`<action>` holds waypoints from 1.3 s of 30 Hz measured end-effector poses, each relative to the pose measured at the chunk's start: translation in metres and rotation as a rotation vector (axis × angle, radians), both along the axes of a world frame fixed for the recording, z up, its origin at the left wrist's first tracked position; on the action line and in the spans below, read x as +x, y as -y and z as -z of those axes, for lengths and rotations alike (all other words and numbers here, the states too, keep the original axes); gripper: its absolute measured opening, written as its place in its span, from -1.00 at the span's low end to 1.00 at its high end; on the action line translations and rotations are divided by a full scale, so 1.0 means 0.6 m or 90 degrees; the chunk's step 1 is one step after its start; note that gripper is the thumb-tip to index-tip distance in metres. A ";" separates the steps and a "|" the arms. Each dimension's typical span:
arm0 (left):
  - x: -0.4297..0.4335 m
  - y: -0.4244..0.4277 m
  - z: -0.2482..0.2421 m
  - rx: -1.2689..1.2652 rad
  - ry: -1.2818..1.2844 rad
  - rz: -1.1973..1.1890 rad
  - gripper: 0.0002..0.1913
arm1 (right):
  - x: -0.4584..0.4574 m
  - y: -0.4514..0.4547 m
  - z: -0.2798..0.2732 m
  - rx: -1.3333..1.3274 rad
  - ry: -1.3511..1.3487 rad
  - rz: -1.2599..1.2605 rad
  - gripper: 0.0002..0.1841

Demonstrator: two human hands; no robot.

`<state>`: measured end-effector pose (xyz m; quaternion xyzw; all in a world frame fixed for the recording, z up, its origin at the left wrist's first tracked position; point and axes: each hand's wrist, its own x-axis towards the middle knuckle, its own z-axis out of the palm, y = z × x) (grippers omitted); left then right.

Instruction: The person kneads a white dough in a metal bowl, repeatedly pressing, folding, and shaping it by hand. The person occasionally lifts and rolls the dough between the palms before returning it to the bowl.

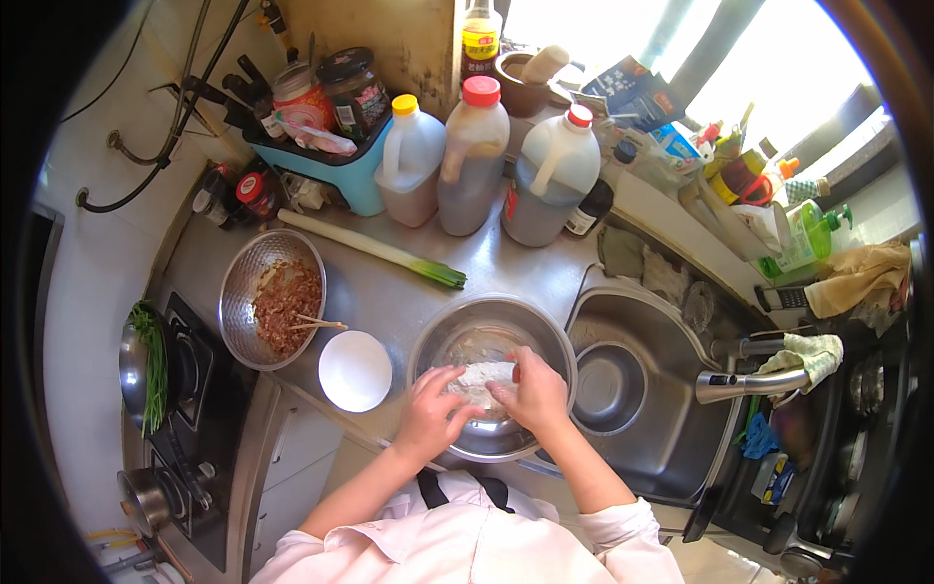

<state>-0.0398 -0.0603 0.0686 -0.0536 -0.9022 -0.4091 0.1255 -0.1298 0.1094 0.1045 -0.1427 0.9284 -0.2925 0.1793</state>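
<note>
A stainless steel mixing bowl (pixel 496 306) sits on the counter before me, with a white, floury lump of dough (pixel 487 374) in it. My left hand (pixel 432 412) is at the dough's left end, fingertips on it and thumb spread below. On the other side, my right hand (pixel 538 387) curls its fingers and thumb around the right end. Pale floury residue coats the bottom of the bowl. To the left of my left hand stands a white bowl (pixel 354 371), nothing visible inside it. Beyond that, a hammered metal bowl (pixel 235 299) holds minced filling (pixel 284 306) and chopsticks (pixel 321 322).
A leek (pixel 372 248) lies behind the bowls. Large plastic jugs (pixel 474 160) line the back. The sink (pixel 678 409) with its faucet (pixel 751 383) adjoins on the right. At left, a pan (pixel 131 372) with green stalks (pixel 155 372) sits on the stove (pixel 219 452).
</note>
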 end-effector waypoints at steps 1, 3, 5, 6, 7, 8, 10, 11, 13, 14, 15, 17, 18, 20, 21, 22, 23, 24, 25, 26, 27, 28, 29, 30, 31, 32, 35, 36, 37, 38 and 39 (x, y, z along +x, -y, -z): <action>0.007 0.005 0.006 -0.012 -0.033 0.019 -0.76 | -0.001 0.008 0.010 -0.039 -0.062 -0.031 -0.57; 0.019 0.001 0.004 -0.042 -0.037 -0.063 -0.63 | -0.009 0.026 0.063 -0.117 -0.183 -0.093 -0.42; 0.029 -0.007 0.006 0.036 -0.027 -0.164 -0.53 | -0.014 0.052 0.112 -0.097 -0.203 -0.105 -0.38; 0.034 -0.015 0.016 0.130 -0.015 -0.229 -0.50 | -0.009 0.068 0.134 -0.058 -0.216 -0.094 -0.39; 0.040 -0.024 0.029 0.223 -0.002 -0.297 -0.47 | 0.000 0.084 0.145 -0.019 -0.226 -0.088 -0.39; 0.045 -0.032 0.061 0.249 0.028 -0.368 -0.46 | 0.011 0.095 0.150 0.034 -0.277 -0.122 -0.50; 0.040 -0.035 0.087 0.387 0.121 -0.431 -0.49 | 0.023 0.099 0.138 0.021 -0.208 -0.200 -0.58; 0.040 -0.035 0.093 0.456 0.167 -0.461 -0.50 | 0.027 0.101 0.134 0.014 -0.174 -0.239 -0.62; 0.035 -0.033 0.095 0.436 0.166 -0.458 -0.52 | 0.022 0.091 0.139 -0.004 -0.249 -0.297 -0.68; 0.031 -0.033 0.095 0.425 0.164 -0.456 -0.53 | 0.018 0.084 0.137 0.026 -0.226 -0.331 -0.67; 0.031 -0.033 0.097 0.439 0.164 -0.460 -0.54 | 0.017 0.082 0.132 0.052 -0.200 -0.363 -0.66; 0.032 -0.034 0.100 0.466 0.161 -0.468 -0.55 | 0.012 0.082 0.121 0.042 -0.267 -0.435 -0.70; 0.031 -0.034 0.099 0.438 0.158 -0.467 -0.56 | 0.005 0.083 0.119 0.038 -0.302 -0.468 -0.71; 0.034 -0.037 0.096 0.384 0.150 -0.464 -0.56 | -0.001 0.087 0.127 -0.046 -0.360 -0.475 -0.71; 0.038 -0.039 0.101 0.352 0.155 -0.479 -0.56 | -0.005 0.093 0.134 -0.091 -0.390 -0.481 -0.71; 0.047 -0.044 0.109 0.321 0.162 -0.494 -0.56 | -0.002 0.098 0.140 -0.100 -0.384 -0.484 -0.73; 0.052 -0.047 0.115 0.290 0.170 -0.509 -0.55 | -0.001 0.099 0.148 -0.078 -0.362 -0.507 -0.74; 0.052 -0.049 0.112 0.320 0.180 -0.509 -0.54 | -0.001 0.099 0.153 -0.056 -0.338 -0.528 -0.75; 0.056 -0.050 0.115 0.305 0.185 -0.504 -0.54 | -0.003 0.101 0.158 -0.033 -0.314 -0.548 -0.75; 0.063 -0.052 0.119 0.292 0.191 -0.498 -0.54 | -0.005 0.106 0.165 -0.056 -0.324 -0.523 -0.79; 0.062 -0.050 0.114 0.275 0.194 -0.493 -0.54 | -0.010 0.112 0.168 -0.057 -0.314 -0.519 -0.80; 0.061 -0.049 0.100 0.276 0.195 -0.473 -0.55 | -0.014 0.116 0.172 -0.058 -0.304 -0.514 -0.80; 0.057 -0.047 0.102 0.288 0.192 -0.470 -0.55 | -0.018 0.120 0.176 -0.058 -0.293 -0.509 -0.80; 0.058 -0.047 0.100 0.301 0.187 -0.469 -0.55 | -0.022 0.124 0.175 -0.061 -0.284 -0.510 -0.79; 0.061 -0.048 0.099 0.313 0.183 -0.467 -0.55 | -0.029 0.128 0.175 -0.065 -0.275 -0.510 -0.79; 0.062 -0.048 0.098 0.318 0.184 -0.465 -0.55 | -0.033 0.132 0.176 -0.068 -0.266 -0.510 -0.79; 0.051 -0.044 0.099 0.318 0.156 -0.465 -0.55 | -0.040 0.138 0.180 -0.086 -0.298 -0.497 -0.79; 0.048 -0.042 0.107 0.303 0.141 -0.473 -0.54 | -0.041 0.139 0.182 -0.111 -0.302 -0.484 -0.79; 0.044 -0.041 0.117 0.289 0.125 -0.479 -0.54 | -0.047 0.140 0.177 -0.105 -0.300 -0.482 -0.76; 0.044 -0.045 0.132 0.300 0.102 -0.493 -0.54 | -0.049 0.135 0.167 -0.106 -0.261 -0.485 -0.75; 0.042 -0.044 0.136 0.297 0.107 -0.495 -0.54 | -0.052 0.131 0.158 -0.107 -0.223 -0.489 -0.74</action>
